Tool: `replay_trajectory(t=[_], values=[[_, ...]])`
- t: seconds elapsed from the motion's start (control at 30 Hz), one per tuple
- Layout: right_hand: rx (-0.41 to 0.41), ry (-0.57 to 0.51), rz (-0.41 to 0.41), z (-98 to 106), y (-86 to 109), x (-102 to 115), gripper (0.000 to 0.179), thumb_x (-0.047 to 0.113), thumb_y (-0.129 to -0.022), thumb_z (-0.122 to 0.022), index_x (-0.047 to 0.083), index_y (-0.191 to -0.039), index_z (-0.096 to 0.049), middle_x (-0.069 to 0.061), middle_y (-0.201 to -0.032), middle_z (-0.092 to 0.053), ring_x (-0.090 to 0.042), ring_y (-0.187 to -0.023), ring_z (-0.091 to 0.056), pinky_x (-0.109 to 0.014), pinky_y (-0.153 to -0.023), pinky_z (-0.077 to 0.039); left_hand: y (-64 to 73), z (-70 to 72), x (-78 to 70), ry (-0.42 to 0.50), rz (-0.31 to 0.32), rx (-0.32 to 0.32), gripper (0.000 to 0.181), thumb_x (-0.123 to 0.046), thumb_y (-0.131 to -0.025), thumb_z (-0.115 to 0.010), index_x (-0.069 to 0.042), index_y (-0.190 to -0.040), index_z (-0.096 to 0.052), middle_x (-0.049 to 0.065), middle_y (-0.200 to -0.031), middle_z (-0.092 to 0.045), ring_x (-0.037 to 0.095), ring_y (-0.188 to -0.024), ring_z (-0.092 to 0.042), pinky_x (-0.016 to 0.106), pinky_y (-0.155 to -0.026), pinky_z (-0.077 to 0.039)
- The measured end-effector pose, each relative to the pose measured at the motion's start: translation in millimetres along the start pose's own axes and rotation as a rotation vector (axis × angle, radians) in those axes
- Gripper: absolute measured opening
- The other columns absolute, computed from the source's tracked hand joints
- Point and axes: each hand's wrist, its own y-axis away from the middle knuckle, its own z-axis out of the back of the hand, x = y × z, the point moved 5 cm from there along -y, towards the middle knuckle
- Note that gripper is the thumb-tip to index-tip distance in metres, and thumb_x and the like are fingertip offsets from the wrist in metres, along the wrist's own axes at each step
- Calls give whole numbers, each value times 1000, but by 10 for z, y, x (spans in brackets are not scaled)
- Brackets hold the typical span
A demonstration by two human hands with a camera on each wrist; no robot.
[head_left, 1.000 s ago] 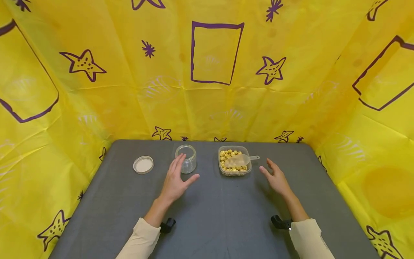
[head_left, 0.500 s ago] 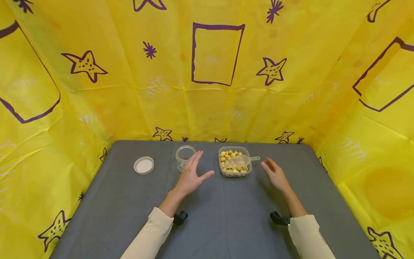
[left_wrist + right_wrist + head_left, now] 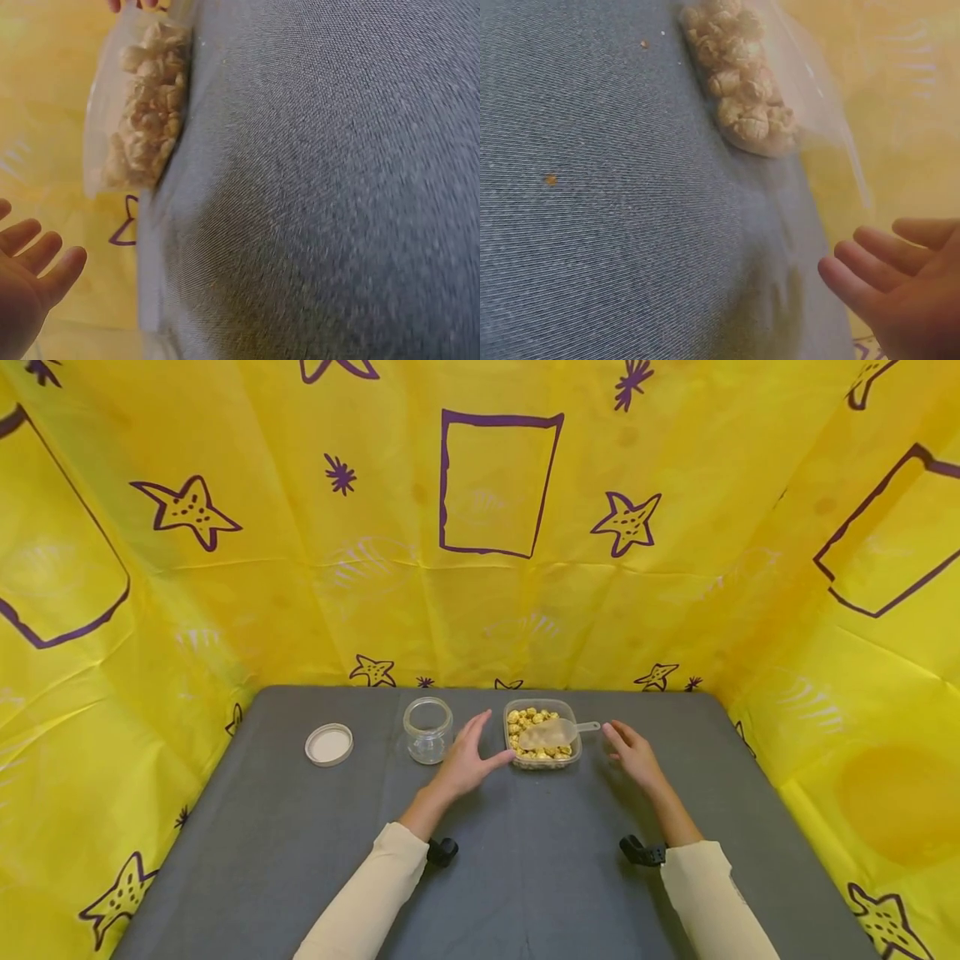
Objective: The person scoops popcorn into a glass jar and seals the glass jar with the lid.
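Observation:
A clear plastic tub [image 3: 513,762] of popcorn [image 3: 525,720] stands toward the back of the table, its contents showing through the side in both wrist views. Across its top lies a translucent scoop [image 3: 547,734], handle pointing right. My left hand [image 3: 463,764] is between the glass jar and the tub, fingers spread, thumb tip near the tub's front left corner. Just beyond the handle's end is my right hand [image 3: 636,757], fingers extended and holding nothing. In the right wrist view those fingers [image 3: 885,262] are apart from the tub. An uncapped glass jar [image 3: 429,745] stands left of the left hand.
A white-lined round lid [image 3: 329,745] lies left of the jar. The grey cloth-covered table [image 3: 517,877] meets a yellow patterned backdrop [image 3: 360,585] at the back and sides. A few crumbs [image 3: 550,179] lie on the cloth in front of the tub.
My left hand has moved right, away from in front of the jar and up to the tub's left side. The right hand has shifted slightly toward the scoop handle. Jar, lid and tub stay put.

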Motion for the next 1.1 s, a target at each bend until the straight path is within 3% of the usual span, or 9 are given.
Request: replay_trajectory(t=[0.37, 0.63, 0.9, 1.1], values=[[47, -201, -53, -94, -130, -10, 78, 53, -100, -41, -8, -148, -30, -33, -145, -41, -46, -133, -45, -55, -106, -42, -158, -149, 153, 70, 83, 36, 94, -56, -82, -71, -18, -155, -26, 12, -161, -26, 34, -147, -27, 57, -115, -30], [48, -264, -91, -141, -225, -47, 76, 51, -100, -42, -10, -146, -34, -34, -141, -45, -45, -129, -49, -50, -103, -47, -234, -211, 233, 78, 102, 64, 101, -58, -79, -73, -16, -156, -24, 11, -162, -24, 34, -147, -27, 57, -114, -30], [53, -267, -112, -239, -274, -86, 66, 44, -101, -47, -10, -140, -43, -29, -128, -60, -31, -108, -65, -37, -90, -56, -285, -275, 225, 74, 114, 116, 101, -50, -79, -77, -17, -157, -20, 13, -162, -21, 36, -148, -25, 58, -114, -30], [78, -338, -133, -271, -301, -106, 61, 37, -102, -48, -12, -138, -42, -8, -104, -72, -8, -86, -68, -31, -85, -58, -311, -303, 154, 90, 105, 144, 101, -42, -81, -78, -15, -157, -17, 14, -162, -19, 37, -148, -24, 59, -114, -30]])
